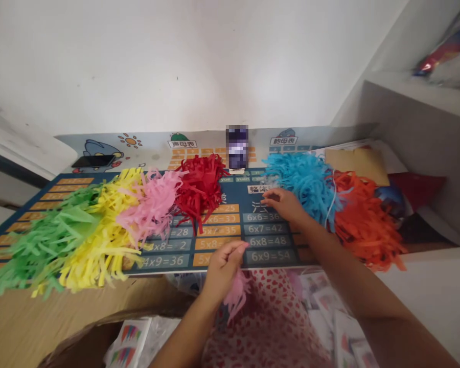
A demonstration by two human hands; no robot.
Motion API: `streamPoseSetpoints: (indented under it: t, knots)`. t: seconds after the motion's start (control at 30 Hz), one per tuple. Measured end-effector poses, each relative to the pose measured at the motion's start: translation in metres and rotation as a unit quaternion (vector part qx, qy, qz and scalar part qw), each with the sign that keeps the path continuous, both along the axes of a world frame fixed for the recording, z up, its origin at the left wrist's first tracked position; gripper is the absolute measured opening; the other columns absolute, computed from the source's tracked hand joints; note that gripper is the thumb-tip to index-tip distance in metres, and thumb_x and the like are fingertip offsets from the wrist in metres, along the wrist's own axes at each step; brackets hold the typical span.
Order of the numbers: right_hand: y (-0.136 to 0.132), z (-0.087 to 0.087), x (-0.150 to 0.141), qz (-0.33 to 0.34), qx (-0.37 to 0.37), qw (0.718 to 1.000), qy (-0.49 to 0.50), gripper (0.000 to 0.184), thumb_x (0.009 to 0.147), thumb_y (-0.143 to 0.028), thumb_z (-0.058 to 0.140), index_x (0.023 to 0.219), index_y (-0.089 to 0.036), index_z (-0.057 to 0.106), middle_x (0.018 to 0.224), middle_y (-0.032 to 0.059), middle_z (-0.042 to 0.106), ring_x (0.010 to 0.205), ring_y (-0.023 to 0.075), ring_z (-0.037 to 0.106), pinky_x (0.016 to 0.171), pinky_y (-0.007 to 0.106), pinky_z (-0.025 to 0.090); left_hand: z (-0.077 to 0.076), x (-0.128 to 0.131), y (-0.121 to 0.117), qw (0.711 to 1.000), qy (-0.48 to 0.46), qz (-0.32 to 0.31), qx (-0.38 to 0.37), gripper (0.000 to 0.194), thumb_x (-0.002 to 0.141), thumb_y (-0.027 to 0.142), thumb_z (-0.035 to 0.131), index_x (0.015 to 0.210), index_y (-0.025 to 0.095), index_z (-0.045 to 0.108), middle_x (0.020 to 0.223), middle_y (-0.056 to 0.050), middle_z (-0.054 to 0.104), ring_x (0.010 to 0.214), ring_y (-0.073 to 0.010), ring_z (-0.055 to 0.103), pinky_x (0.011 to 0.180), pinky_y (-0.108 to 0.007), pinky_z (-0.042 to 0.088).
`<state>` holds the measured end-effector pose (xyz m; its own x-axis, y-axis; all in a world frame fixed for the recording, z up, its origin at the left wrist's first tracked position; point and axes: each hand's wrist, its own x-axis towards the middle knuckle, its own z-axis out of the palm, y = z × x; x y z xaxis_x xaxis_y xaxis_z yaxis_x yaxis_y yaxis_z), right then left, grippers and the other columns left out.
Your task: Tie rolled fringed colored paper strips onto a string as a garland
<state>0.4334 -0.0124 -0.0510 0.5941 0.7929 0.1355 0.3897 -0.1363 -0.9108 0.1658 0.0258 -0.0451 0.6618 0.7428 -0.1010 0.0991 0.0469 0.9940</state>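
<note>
**Left hand (223, 271) clenching pink fringe (235, 296)**

Its fingers are gripping the paper strips tightly, while the right hand (285, 204) is lying released on the times-table board (270, 240), near blue fringe (302, 186). A loosening pinch could be dropping strips.

The head camera is looking forward and down from the person's head, close above the left hand (222, 271), the right hand (285, 204), the printed multiplication board (270, 257) and the white wall (176, 66).
</note>
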Motion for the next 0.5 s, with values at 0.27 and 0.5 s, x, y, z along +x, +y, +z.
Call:
streamPoseSetpoints:
  t: [0.27, 0.5]
  knots:
    - [0.004, -0.003, -0.003, -0.023, 0.108, 0.979, 0.172, 0.039, 0.064, -0.051, 0.077, 0.085, -0.019, 0.067, 0.082, 0.0041, 0.072, 0.078, 0.0206, 0.07, 0.066, 0.03, 0.054, 0.028, 0.097, 0.07, 0.99, -0.016, -0.07, 0.119, 0.026, 0.08, 0.04, 0.062, 0.076, 0.017, 0.073, 0.068, 0.0, 0.065, 0.057, -0.0115, 0.052, 0.054, -0.022, 0.038]
    - [0.0, -0.005, -0.007, -0.057, 0.155, 0.961, 0.223, 0.03, 0.061, -0.039, 0.082, 0.079, -0.019, 0.069, 0.076, 0.0019, 0.071, 0.073, 0.0175, 0.066, 0.065, 0.028, 0.051, 0.003, 0.133, 0.078, 0.992, -0.018, -0.077, 0.094, 0.032, 0.078, 0.045, 0.063, 0.079, 0.014, 0.073, 0.06, 0.001, 0.061, 0.048, -0.0095, 0.046, 0.048, -0.021, 0.035]
